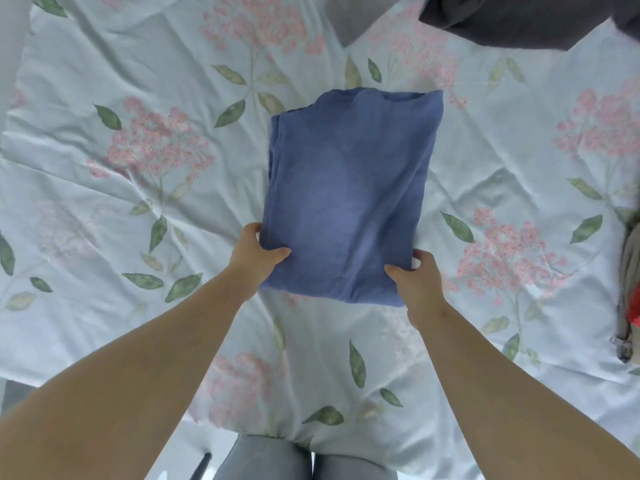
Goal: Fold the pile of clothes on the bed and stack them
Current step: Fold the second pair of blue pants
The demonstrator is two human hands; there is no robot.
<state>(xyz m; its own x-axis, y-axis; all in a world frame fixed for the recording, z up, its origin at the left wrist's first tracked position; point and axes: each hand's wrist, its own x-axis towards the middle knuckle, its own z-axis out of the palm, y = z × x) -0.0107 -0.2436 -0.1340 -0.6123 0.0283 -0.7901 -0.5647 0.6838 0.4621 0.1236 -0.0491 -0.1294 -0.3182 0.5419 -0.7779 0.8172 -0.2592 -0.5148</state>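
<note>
A blue garment (349,188), folded into a tall rectangle, lies in the middle of the flowered bedspread (138,168). My left hand (256,254) grips its near left corner, thumb on top and fingers underneath. At the near right corner my right hand (415,282) holds the cloth the same way, its thumb lying on the fabric. The near edge of the garment is slightly raised off the bed.
A dark grey piece of clothing (519,19) lies at the far right corner of the bed. At the right edge sits a heap of grey-green and red clothes (630,289). A pale grey cloth (346,19) shows at the top middle. My legs stand against the bed's near edge.
</note>
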